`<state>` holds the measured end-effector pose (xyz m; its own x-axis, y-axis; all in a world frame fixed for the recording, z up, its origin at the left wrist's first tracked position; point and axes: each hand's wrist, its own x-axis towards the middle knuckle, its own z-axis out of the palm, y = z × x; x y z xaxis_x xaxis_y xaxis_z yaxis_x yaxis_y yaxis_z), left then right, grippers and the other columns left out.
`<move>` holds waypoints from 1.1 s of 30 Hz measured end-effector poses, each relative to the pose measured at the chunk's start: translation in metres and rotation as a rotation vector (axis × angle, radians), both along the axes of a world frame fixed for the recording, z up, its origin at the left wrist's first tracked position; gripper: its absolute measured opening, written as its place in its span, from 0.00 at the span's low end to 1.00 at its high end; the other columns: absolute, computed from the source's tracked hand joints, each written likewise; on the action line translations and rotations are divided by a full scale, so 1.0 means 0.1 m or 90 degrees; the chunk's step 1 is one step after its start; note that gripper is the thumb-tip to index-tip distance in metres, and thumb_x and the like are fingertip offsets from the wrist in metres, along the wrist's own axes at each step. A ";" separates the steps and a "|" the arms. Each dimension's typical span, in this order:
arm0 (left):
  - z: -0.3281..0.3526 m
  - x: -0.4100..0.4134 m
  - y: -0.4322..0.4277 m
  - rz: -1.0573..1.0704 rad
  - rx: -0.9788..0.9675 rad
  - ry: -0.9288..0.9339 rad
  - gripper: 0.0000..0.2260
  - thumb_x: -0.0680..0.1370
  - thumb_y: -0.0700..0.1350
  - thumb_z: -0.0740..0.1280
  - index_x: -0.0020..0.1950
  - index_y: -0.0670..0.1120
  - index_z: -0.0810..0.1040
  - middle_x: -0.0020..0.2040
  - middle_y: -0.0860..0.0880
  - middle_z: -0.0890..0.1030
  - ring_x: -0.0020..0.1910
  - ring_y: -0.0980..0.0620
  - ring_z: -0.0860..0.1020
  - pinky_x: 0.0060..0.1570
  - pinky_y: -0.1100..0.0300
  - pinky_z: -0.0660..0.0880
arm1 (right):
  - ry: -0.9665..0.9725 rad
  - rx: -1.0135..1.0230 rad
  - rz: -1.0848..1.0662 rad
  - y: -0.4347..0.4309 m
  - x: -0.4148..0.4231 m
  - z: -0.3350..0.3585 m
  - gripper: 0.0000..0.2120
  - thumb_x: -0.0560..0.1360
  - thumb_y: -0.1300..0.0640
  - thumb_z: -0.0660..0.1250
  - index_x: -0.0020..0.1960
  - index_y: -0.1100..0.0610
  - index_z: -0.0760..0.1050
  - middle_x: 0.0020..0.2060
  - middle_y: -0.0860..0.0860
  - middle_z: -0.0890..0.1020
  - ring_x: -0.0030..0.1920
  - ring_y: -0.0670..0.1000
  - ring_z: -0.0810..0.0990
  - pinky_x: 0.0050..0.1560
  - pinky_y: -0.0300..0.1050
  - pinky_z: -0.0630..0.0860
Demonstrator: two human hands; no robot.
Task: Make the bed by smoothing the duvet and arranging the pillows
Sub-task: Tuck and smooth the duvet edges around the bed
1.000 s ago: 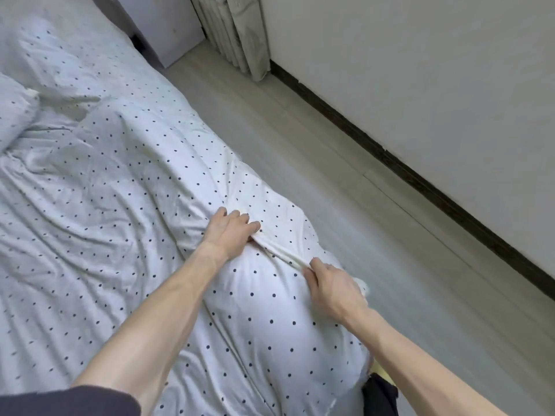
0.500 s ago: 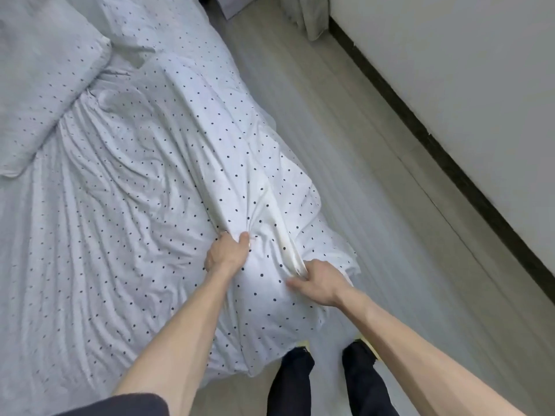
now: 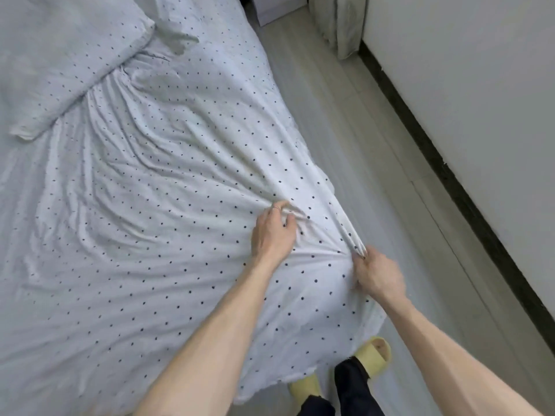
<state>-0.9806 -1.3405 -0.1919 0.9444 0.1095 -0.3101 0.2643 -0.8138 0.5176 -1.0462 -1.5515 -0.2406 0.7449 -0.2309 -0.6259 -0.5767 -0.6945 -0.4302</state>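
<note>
White duvet with small dark dots (image 3: 150, 250) lies spread over the bed and hangs off its near corner. From my remote seat I see both hands on it. The left hand (image 3: 271, 232) has its fingers (image 3: 280, 210) curled into the cloth, pinching up a fold, and creases fan out from those fingers toward the far left. The right hand (image 3: 377, 274) is clenched round a gathered ridge of the duvet's edge, which runs taut up and away from its fingertips (image 3: 360, 253). Between the two sets of fingers the fabric is pulled tight. Well beyond the left fingers, at the upper left, a matching dotted rectangular pillow (image 3: 60, 55) lies flat, touching the duvet's wrinkled top. Below the right fingers, pale yellow slippers (image 3: 375, 352) stand on the grey plank floor (image 3: 375, 145), just beside the hanging corner.
</note>
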 end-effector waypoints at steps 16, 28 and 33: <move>-0.34 -0.36 1.00 -0.045 0.191 0.149 0.19 0.82 0.50 0.58 0.73 0.55 0.69 0.70 0.48 0.70 0.68 0.44 0.71 0.63 0.51 0.68 | -0.098 -0.148 0.286 1.17 0.52 0.13 0.25 0.80 0.47 0.55 0.74 0.54 0.60 0.82 0.58 0.48 0.80 0.66 0.47 0.75 0.63 0.55; -0.71 1.14 0.95 0.207 0.150 -0.023 0.23 0.82 0.45 0.57 0.77 0.49 0.66 0.78 0.47 0.64 0.76 0.46 0.64 0.71 0.50 0.63 | 0.005 -0.198 0.575 1.07 2.46 -0.44 0.31 0.79 0.36 0.40 0.77 0.44 0.61 0.80 0.51 0.55 0.80 0.58 0.51 0.75 0.65 0.55; -0.81 1.69 0.72 0.213 0.208 0.017 0.23 0.79 0.54 0.53 0.74 0.59 0.68 0.77 0.49 0.66 0.75 0.45 0.65 0.65 0.43 0.67 | 0.038 -0.122 0.460 0.80 3.31 -0.42 0.29 0.82 0.37 0.50 0.72 0.56 0.69 0.70 0.55 0.72 0.71 0.58 0.67 0.68 0.54 0.68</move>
